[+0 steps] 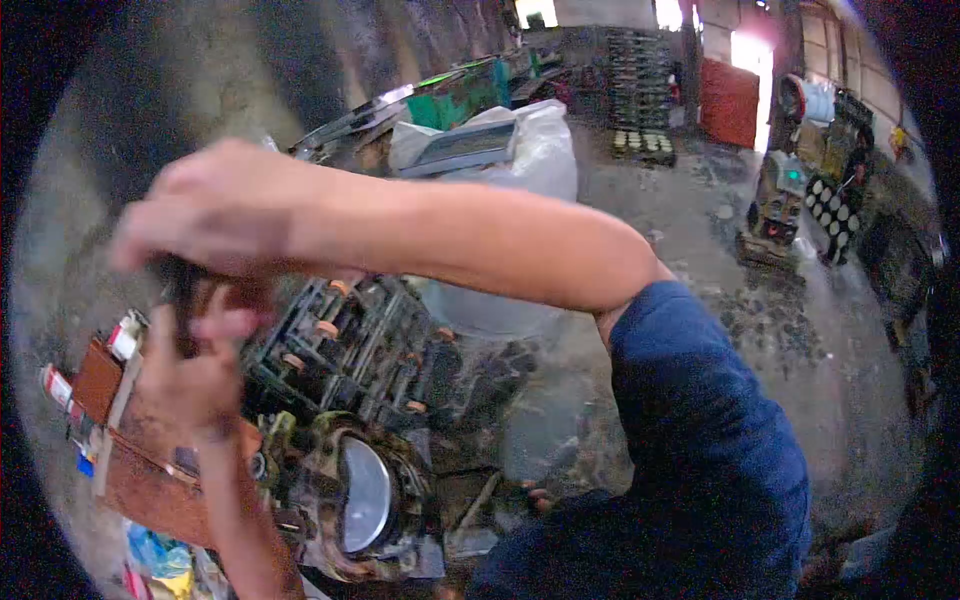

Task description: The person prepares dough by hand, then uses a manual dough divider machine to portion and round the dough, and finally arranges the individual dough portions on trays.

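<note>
My right arm reaches across the view to the left, and my right hand (215,205) is curled closed, smeared by motion. Just below it, my left hand (190,380) is raised with its fingers bent around the lower part of a dark object (178,285). Both hands meet at this dark piece, whose kind I cannot make out. Under the hands stands a grimy machine with a round, pale metal disc (368,495) set in a worn ring. Beside it is a dark metal rack (340,340) with several orange-brown pieces on it.
A rusty brown bench (150,490) with small items is at the left. Behind the arm is a large white bag (545,150) with a grey tray (465,148) on top. Farther off are a stacked rack (637,85), a red panel (728,100) and a machine (775,205).
</note>
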`<move>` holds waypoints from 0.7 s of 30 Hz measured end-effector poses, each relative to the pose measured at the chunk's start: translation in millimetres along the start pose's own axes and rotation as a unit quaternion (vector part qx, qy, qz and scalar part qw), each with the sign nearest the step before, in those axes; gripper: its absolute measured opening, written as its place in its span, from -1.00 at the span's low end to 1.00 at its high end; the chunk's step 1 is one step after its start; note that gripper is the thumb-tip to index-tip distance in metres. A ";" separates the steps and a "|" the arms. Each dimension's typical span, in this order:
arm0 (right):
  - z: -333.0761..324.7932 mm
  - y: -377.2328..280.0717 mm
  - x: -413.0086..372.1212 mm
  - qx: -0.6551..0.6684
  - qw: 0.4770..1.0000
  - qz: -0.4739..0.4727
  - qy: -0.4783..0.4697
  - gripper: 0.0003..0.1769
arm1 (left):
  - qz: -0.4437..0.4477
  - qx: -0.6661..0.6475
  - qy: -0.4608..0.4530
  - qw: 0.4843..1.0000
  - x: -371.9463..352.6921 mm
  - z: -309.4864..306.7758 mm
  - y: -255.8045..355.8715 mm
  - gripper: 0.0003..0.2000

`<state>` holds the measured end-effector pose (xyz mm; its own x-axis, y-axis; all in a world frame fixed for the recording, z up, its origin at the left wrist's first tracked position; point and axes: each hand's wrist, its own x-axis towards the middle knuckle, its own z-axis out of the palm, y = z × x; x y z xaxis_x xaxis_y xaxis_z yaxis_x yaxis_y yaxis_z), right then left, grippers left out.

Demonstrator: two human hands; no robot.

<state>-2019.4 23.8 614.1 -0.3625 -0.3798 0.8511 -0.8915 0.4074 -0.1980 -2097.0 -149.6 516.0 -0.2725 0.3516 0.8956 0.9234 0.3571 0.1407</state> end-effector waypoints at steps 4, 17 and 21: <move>14.9 38.1 15.0 0.188 0.981 -0.047 -0.026 -0.39 | -0.065 0.434 0.190 0.878 56.7 -116.7 -150.1 -0.49; 224.7 186.1 -103.5 0.132 0.977 0.162 -0.042 -0.48 | -0.274 0.526 0.284 0.753 52.5 -153.7 -237.1 -0.50; 331.7 180.3 -109.3 0.044 0.992 0.109 -0.039 -0.65 | -0.253 0.545 0.314 0.735 49.7 -171.2 -220.9 -0.50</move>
<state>-2230.6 -136.7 324.1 -0.5668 -0.3552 0.7434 -0.8084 0.4138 -0.4186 -2268.2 -359.2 601.7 -0.0110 -0.4115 0.9114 -0.1108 0.9063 0.4078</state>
